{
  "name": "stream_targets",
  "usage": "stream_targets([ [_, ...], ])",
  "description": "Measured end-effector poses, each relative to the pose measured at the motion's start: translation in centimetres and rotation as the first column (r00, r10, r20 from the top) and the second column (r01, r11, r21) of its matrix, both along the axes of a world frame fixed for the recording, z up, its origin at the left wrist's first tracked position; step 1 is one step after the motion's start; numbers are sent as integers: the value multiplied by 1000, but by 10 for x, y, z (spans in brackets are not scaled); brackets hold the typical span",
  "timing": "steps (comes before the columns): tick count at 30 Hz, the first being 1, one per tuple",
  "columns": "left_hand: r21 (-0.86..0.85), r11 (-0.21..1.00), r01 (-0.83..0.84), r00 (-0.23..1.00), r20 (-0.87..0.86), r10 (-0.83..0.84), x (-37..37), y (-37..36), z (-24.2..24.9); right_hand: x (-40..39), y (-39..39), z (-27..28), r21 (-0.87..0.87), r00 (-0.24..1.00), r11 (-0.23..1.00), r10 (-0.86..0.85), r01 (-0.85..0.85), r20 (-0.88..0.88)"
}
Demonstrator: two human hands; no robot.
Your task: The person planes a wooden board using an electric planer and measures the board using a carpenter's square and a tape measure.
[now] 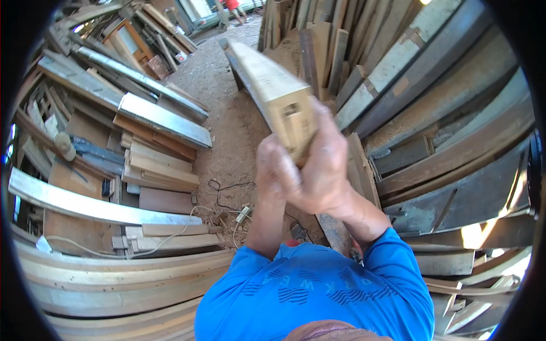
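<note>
A long, thick wooden beam [276, 82] is held up in front of the chest, its near end face toward the camera and its far end pointing up and away. My left hand [274, 167] is closed on the left side of that near end, low down. Wrapped round the right and lower side is my right hand [327, 159], its thumb side along the edge. The two hands touch below the beam. Dark marks show on the end face. A long dark-edged board or bench [248, 85] runs just left of and beneath the beam.
Stacked planks [165, 165] fill the left side, some jutting toward the floor. Boards lean [398, 62] along the right. A power strip [243, 214] with cables lies on the dusty floor [219, 159]. Far off at the top stands a person in red [232, 4].
</note>
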State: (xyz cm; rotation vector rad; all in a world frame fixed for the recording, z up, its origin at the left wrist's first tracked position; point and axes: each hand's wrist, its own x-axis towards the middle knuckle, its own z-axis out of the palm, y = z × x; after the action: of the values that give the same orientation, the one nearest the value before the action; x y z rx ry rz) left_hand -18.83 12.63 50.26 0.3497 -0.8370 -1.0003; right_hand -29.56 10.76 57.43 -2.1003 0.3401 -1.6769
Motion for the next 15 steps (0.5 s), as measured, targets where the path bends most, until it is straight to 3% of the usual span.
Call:
stream_targets([
  [4, 38, 999, -12, 1000, 15, 12, 7, 15, 0, 18, 6, -4, -127, 998, 992, 15, -7, 68],
  [7, 64, 998, -28, 999, 22, 26, 11, 24, -1, 19, 11, 2, -64, 996, 997, 38, -33, 77],
  [10, 86, 996, -35, 999, 28, 33, 12, 29, -4, 24, 7, -4, -138, 995, 990, 22, -8, 97],
  [15, 129, 991, -23, 1000, 18, 21, 12, 29, -11, 22, 7, -9, -116, 995, 993, 29, -18, 96],
])
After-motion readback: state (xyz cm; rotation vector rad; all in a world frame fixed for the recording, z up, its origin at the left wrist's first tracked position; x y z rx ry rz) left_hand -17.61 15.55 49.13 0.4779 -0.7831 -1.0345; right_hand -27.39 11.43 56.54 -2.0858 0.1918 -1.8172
